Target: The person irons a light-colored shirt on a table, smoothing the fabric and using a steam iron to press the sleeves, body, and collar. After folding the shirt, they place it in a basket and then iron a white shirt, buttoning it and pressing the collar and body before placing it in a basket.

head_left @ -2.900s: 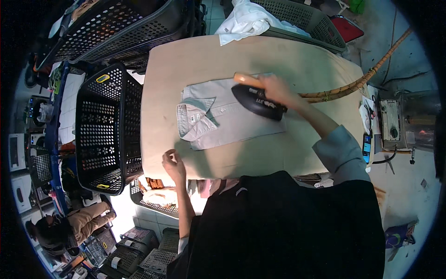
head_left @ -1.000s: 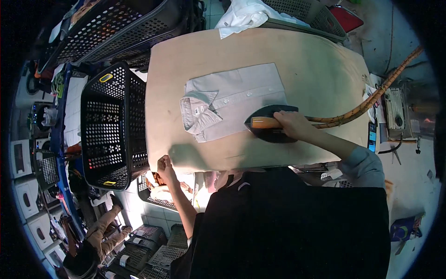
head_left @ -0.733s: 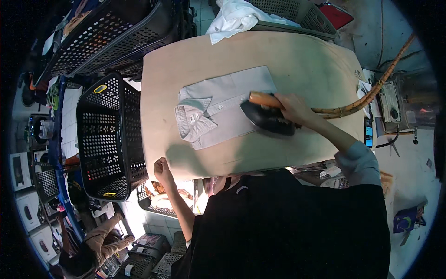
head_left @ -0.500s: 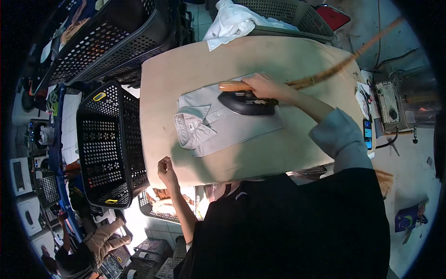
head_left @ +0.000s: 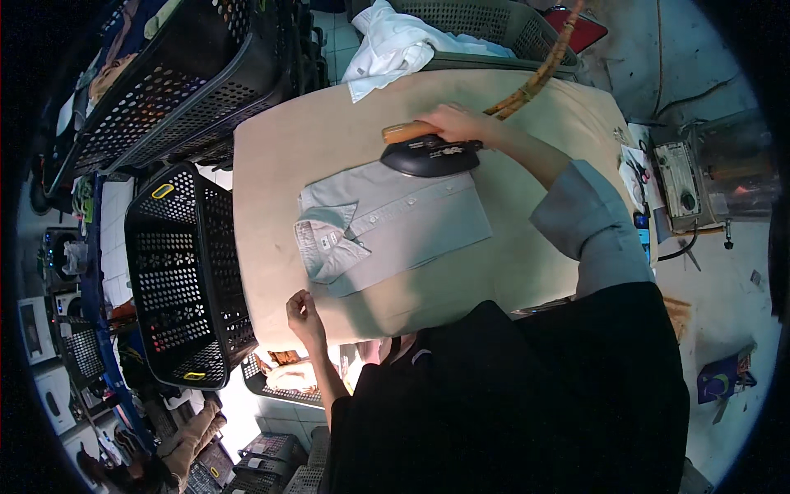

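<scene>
A light grey collared shirt (head_left: 411, 218) lies folded and buttoned on the beige padded table (head_left: 271, 156), its collar pointing left. My right hand (head_left: 454, 123) is closed round the wooden handle of a dark iron (head_left: 432, 158). The iron sits at the shirt's far edge, partly over the cloth; I cannot tell whether its sole touches. From the iron's rear a wrapped brown hose (head_left: 539, 78) runs up and away to the right. Near the table's front left edge, my left hand (head_left: 306, 319) hovers with curled fingers close to the collar, nothing visible in it.
Black perforated baskets (head_left: 169, 263) stand left of the table. Beyond the far edge, a grey-green basket (head_left: 502, 33) holds white clothes (head_left: 391, 53). Scissors (head_left: 638, 170), a phone (head_left: 643, 235) and a metal control box (head_left: 677, 177) are at right. Another person (head_left: 136, 469) is at lower left.
My right hand has moved the iron away from me, from over the shirt to its far edge, uncovering more buttons. The hose has swung with it. My left hand stays near the collar.
</scene>
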Action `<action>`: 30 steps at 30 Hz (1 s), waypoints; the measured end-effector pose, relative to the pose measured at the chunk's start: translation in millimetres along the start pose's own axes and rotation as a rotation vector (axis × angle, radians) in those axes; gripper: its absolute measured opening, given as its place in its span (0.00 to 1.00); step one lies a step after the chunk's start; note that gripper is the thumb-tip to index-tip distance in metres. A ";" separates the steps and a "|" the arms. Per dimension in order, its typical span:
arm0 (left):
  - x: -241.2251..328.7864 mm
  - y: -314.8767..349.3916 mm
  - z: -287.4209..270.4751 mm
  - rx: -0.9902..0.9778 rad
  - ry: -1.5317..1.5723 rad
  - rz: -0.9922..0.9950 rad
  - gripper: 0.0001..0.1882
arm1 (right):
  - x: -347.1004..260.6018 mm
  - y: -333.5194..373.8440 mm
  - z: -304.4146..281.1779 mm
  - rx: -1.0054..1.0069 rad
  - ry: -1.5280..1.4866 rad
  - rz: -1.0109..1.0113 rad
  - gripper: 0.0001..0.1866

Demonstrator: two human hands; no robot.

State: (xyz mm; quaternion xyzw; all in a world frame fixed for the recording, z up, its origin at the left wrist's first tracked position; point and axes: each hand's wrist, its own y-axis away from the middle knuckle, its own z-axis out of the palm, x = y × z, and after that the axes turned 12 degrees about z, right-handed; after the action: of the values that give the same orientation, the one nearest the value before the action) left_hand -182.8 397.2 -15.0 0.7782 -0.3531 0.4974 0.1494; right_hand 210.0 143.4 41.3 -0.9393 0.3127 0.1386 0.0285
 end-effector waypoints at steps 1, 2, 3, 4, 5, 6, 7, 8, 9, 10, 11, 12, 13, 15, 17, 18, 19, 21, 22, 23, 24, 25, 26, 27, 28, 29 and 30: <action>-0.3 1.9 -0.6 0.013 0.001 -0.021 0.07 | 10.1 9.0 -2.8 -0.024 0.002 0.042 0.16; -0.1 2.3 0.9 0.022 0.003 -0.038 0.07 | 18.9 20.0 -8.0 -0.046 0.005 0.090 0.17; 6.5 3.8 4.2 0.036 -0.004 -0.038 0.08 | 26.9 29.8 -14.1 -0.067 0.010 0.135 0.17; 9.1 5.2 9.4 0.044 0.014 -0.036 0.08 | 33.5 40.5 -18.2 -0.069 0.011 0.165 0.17; 13.0 4.9 15.7 0.047 0.032 -0.032 0.08 | 39.8 54.2 -23.1 -0.070 0.011 0.202 0.18; 16.9 6.4 20.9 0.062 0.047 -0.030 0.08 | 46.8 62.7 -27.5 -0.071 0.010 0.225 0.18; 21.9 8.4 28.0 0.053 0.050 -0.004 0.08 | 59.8 71.0 -28.1 -0.054 0.025 0.242 0.18; 27.7 9.4 37.1 0.036 0.053 0.024 0.08 | 75.4 82.3 -25.1 -0.036 0.039 0.268 0.18; 33.0 10.7 45.7 0.019 0.054 0.053 0.07 | 87.0 93.5 -25.0 -0.017 0.050 0.293 0.18; 36.3 13.0 55.8 0.003 0.066 0.099 0.06 | 99.6 106.0 -26.7 0.008 0.074 0.361 0.18; 45.8 16.1 63.9 -0.042 0.031 0.136 0.05 | 109.4 118.6 -27.2 0.032 0.096 0.430 0.17; 55.8 19.5 71.3 -0.085 -0.008 0.175 0.05 | 113.9 127.8 -27.8 0.058 0.113 0.498 0.17; 59.8 23.9 81.5 -0.105 -0.036 0.255 0.05 | 117.2 139.0 -27.7 0.122 0.165 0.555 0.17; 71.8 34.0 97.1 -0.191 -0.096 0.369 0.04 | 113.1 159.4 -31.5 0.247 0.265 0.671 0.17; 85.0 45.1 114.2 -0.309 -0.182 0.544 0.07 | 122.1 166.4 -22.0 0.323 0.288 0.816 0.14; 90.8 50.2 122.3 -0.386 -0.193 0.596 0.10 | 127.0 169.5 -18.0 0.361 0.299 0.890 0.13; 92.8 54.4 132.4 -0.442 -0.241 0.677 0.13 | 128.4 172.4 -17.0 0.406 0.343 0.853 0.11; 91.6 61.5 154.5 -0.554 -0.334 0.840 0.20 | 130.2 176.3 -15.3 0.496 0.433 0.782 0.07; 92.1 67.2 162.3 -0.584 -0.410 0.831 0.24 | 121.8 172.4 -14.5 0.621 0.474 0.687 0.06; 95.0 71.6 171.2 -0.616 -0.482 0.833 0.27 | 109.8 167.1 -14.9 0.750 0.520 0.600 0.06; 96.6 74.0 177.6 -0.644 -0.555 0.836 0.31 | 91.9 160.7 -5.9 0.715 0.432 0.630 0.08; 96.2 75.8 182.6 -0.670 -0.599 0.829 0.32 | 88.1 157.9 11.7 0.815 0.322 0.444 0.09; 91.3 78.3 185.5 -0.696 -0.644 0.817 0.33 | 55.1 153.5 25.1 0.729 -0.166 0.502 0.15; 88.4 81.3 187.3 -0.717 -0.691 0.803 0.34 | 20.4 137.0 20.0 0.152 -0.116 0.780 0.15; 92.8 83.2 187.5 -0.749 -0.669 0.771 0.34 | -6.7 141.2 51.4 0.360 -0.249 0.734 0.15; 97.8 83.5 184.3 -0.785 -0.646 0.739 0.34 | -24.5 142.0 58.7 0.344 -0.492 0.690 0.18; 101.3 83.1 179.8 -0.820 -0.630 0.711 0.33 | -37.4 137.8 67.6 0.288 -0.597 0.779 0.21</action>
State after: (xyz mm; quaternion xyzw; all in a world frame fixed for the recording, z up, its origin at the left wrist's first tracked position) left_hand -94.6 192.9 -18.6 0.6018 -0.7796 0.0872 0.1500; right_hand 82.9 63.9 -8.6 -0.6591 0.6336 0.3567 0.1921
